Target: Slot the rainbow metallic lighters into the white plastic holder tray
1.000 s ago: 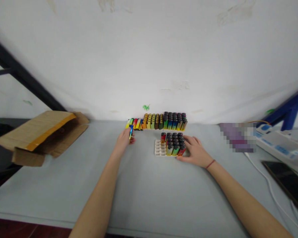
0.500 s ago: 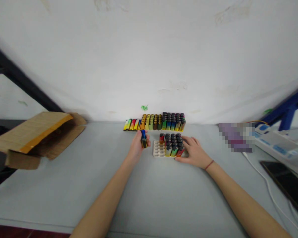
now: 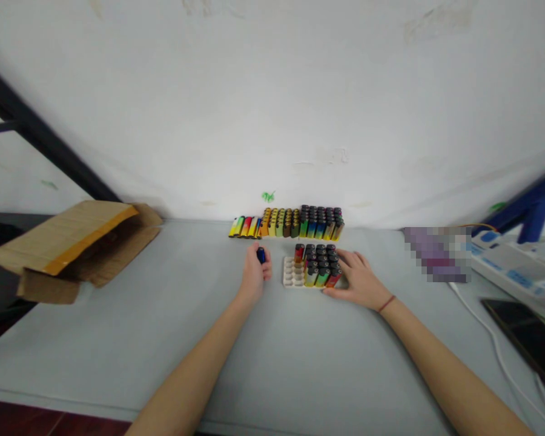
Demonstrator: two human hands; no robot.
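Blue lighter (image 3: 261, 255) in the left fist, beside the white tray

The lighter sits in the left hand (image 3: 253, 272), near the left end of the white tray (image 3: 293, 280); its dark blue end shows between the thumb and the curled fingers, which hide the rest of it. A strip of grey tabletop (image 3: 313, 351) separates this hand from the tray.

The tray's left side shows bare holes, with a red lighter (image 3: 298, 253) upright at the back of that part. Black-topped lighters (image 3: 322, 263) fill its right side in close rows. Behind the tray, across a narrow band of tabletop, a row runs along the wall (image 3: 254, 109): multicoloured lighters (image 3: 246, 227) lying flat, then yellow-topped lighters (image 3: 280, 222) and more dark-topped ones standing upright. A cardboard box (image 3: 77, 233) lies well off to the left; a power strip (image 3: 513, 263) and a phone (image 3: 522, 333) lie to the right.

The left hand is closed firmly around the blue lighter. The right hand (image 3: 361, 281) is spread around the tray's right end, thumb at the near corner and fingers along the far part; whether its fingertips press the lighters cannot be told.
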